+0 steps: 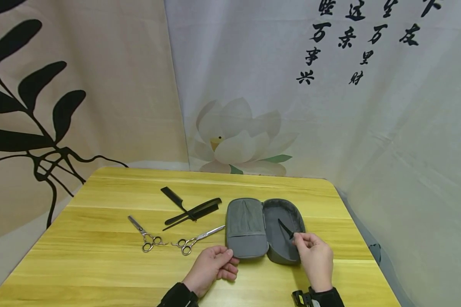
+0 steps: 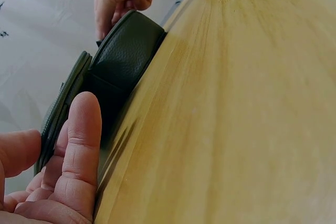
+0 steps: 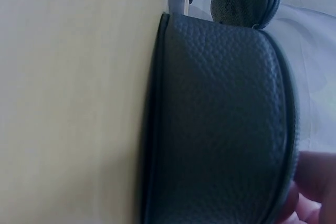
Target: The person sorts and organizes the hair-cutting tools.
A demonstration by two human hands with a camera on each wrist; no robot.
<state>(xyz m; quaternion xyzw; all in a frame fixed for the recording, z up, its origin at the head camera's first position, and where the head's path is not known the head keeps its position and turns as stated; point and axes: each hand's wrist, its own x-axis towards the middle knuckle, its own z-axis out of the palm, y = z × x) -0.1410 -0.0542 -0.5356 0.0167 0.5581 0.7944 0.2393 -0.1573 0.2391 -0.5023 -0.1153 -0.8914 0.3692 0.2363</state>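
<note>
A grey zip case lies unfolded on the table, its flat pocketed lid at left and its deep half at right. At the lid's lower left corner, my left hand pinches the edge between thumb and fingers; the left wrist view shows this lid edge raised off the wood. My right hand holds a slim, pointed black hair clip over the deep half's interior. In the right wrist view the case's textured side wall covers much of the frame, and only part of the right hand shows.
Left of the case lie silver scissors, their blades pointing to the lid, and thinning shears farther left. Several black combs lie crossed behind them. Printed cloth hangs behind the wooden table.
</note>
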